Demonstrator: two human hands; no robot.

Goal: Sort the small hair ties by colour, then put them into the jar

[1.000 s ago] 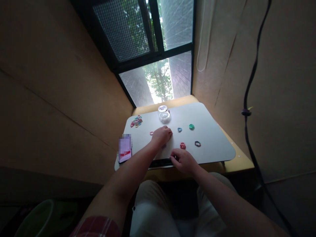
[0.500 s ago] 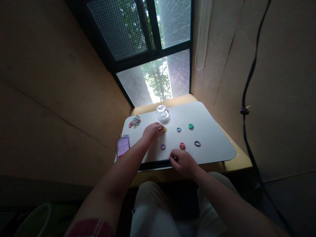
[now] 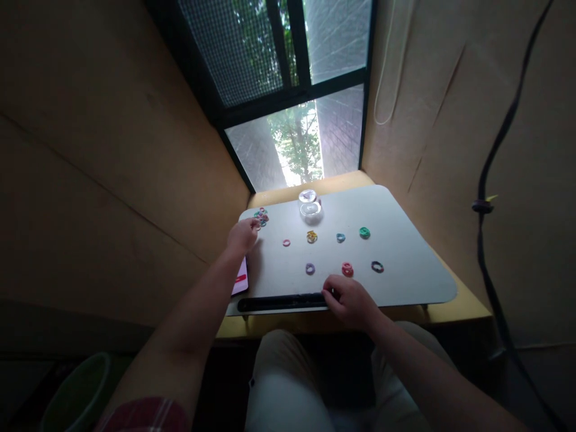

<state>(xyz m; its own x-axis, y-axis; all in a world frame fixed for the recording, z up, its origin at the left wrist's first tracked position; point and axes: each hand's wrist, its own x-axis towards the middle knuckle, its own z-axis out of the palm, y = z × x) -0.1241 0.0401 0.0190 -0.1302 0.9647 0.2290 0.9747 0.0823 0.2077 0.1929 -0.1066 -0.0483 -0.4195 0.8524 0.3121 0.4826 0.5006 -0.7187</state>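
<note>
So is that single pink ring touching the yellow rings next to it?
Apart. The head view shows it plainly: a strip of white tabletop lies between the pink ring and the yellow rings.

Window (image 3: 300,98): dark-framed, divided by a crossbar, with tree foliage (image 3: 294,141) behind the glass.
Insect screen (image 3: 231,57): fine mesh across the upper left section.
Left wall (image 3: 103,162): tan-brown boarding, crossed by a slanting dark seam.
Right wall (image 3: 432,186): similar tan boarding, marked by a thin broken line.
White cord (image 3: 382,123): hanging in a loop just beside the window.
Black cable (image 3: 494,147): running down the right wall, knotted or banded partway.
Ledge (image 3: 465,305): yellowish, under a white round-cornered tabletop (image 3: 409,252).
Green tub (image 3: 74,399): lower left, in deep shadow.
Light: daylight through the panes, room corners dim.
</note>
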